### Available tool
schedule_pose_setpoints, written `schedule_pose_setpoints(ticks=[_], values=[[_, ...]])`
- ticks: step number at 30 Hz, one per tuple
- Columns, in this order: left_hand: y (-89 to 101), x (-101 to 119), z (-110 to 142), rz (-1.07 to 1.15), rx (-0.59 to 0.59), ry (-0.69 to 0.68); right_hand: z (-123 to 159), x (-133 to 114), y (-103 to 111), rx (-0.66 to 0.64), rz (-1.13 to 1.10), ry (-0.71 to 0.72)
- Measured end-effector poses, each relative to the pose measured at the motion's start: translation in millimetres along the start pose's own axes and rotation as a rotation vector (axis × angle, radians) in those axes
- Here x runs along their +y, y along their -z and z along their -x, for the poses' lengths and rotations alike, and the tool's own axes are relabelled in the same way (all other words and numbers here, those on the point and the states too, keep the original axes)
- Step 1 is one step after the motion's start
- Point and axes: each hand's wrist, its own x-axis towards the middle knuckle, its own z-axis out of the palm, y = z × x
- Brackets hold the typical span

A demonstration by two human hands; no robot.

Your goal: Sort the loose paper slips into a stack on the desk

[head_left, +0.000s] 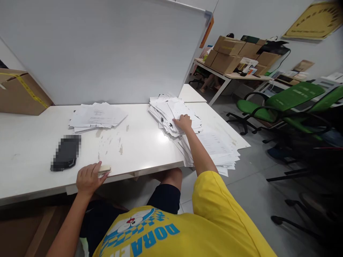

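Note:
My left hand is closed at the table's front edge around a small cream-coloured, stapler-like object. Only one end of that object shows past my fingers. My right hand rests on a messy pile of paper sheets, fingers curled and thumb against the top paper; the fingertips are partly hidden. Several sheets in this pile carry dark marks. Under my right forearm lies a second stack of printed papers, reaching over the table's edge. Another paper stack sits farther left, near the whiteboard.
A dark, pixelated item lies on the white table, left of my left hand. The whiteboard stands along the back. A cardboard box is at far left. Green chairs and a table with boxes are at right.

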Motion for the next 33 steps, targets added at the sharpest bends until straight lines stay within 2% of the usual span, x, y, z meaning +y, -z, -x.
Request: schedule_pose_setpoints(ticks=[8, 14, 17, 22, 27, 33], values=[[-2.8, 2.2, 6.3, 0.003, 0.018, 0.021, -1.3, 23.0, 2.5, 0.064, 0.006, 0.076], [-0.9, 5.4, 1.9, -0.04, 0.076, -0.018, 9.8, 39.0, 8.0, 0.06, -0.003, 0.207], [-2.5, 5.9, 3.7, -0.032, 0.065, 0.005, 10.4, 39.3, 4.0, 0.032, -0.011, 0.264], [-5.2, 5.8, 7.6, -0.021, 0.041, 0.068, 0.0, 35.3, -8.4, 0.003, -0.049, 0.248], [-2.7, 6.5, 5.5, -0.101, 0.082, 0.017, -5.3, 34.7, -9.2, 0.054, -0.093, 0.315], [-3.1, 6.9, 8.5, -0.018, 0.078, 0.085, -0.1, 32.0, -6.4, 0.1, -0.156, 0.382]])
